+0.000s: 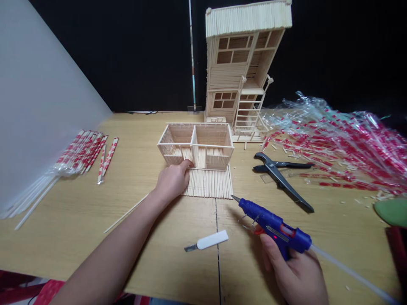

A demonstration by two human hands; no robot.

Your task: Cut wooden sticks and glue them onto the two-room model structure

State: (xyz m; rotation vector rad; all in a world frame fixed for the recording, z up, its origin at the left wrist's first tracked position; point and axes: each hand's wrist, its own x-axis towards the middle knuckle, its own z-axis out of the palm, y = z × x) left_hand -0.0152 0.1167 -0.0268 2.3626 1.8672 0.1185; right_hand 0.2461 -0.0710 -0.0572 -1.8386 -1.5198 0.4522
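My left hand [173, 180] reaches to the front of a small roofless model house [218, 146] made of thin wooden sticks. Its fingers are closed at the doorway, low on the front wall, and hide whatever may be between them. A stick platform [211, 184] extends forward from the house, partly under that hand. In my right hand [292, 271] is a blue hot glue gun [267, 220]. A small red light glows on its side, and a glue stick trails from its back. The metal nozzle points left, close to the platform's front right corner.
A taller stick house [235, 63] with a ladder stands behind. Pliers [280, 180] and crumpled wrappers [346, 144] lie right. A white-handled blade [211, 240] and a loose stick [125, 214] lie nearer. Wrapped chopsticks [81, 150] are at left, beside glue sticks [32, 199].
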